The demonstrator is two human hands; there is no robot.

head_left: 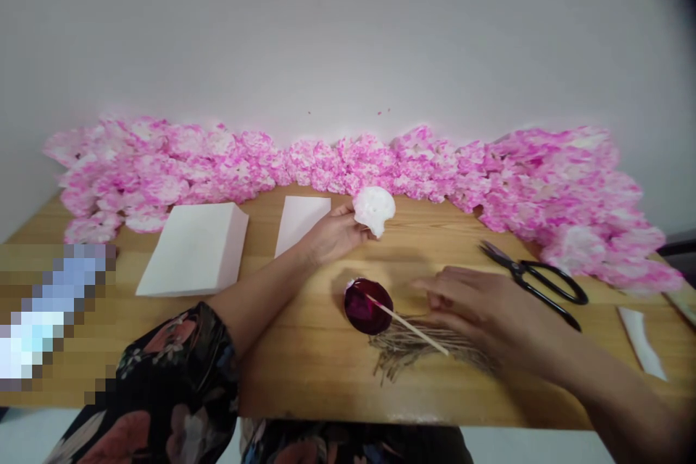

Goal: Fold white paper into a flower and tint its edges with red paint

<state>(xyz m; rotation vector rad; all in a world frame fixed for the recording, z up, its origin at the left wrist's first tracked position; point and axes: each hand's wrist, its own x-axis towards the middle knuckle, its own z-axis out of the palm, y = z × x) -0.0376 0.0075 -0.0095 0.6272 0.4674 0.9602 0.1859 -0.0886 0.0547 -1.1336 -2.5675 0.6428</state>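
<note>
My left hand point(338, 233) is closed on a white paper flower point(375, 207), held up over the middle of the table. Closer to me stands a small round dish of dark magenta liquid point(359, 315). A thin pale stick point(416, 331) leans in it, its tip stained pink. Just right of the dish, my right hand point(475, 304) hovers with its fingers stretched out, slightly blurred, and I see nothing in it. Beneath this hand lies a bundle of thin brown twigs point(402, 348), partly hidden by it.
Pink-and-white paper flowers point(228, 163) line the back and both sides of the wooden table point(304, 377). A thick white paper stack point(190, 250) and a white sheet point(299, 221) lie left. Black-handled scissors point(519, 270) and a white strip point(641, 342) lie right. A pixelated object point(54, 312) is far left.
</note>
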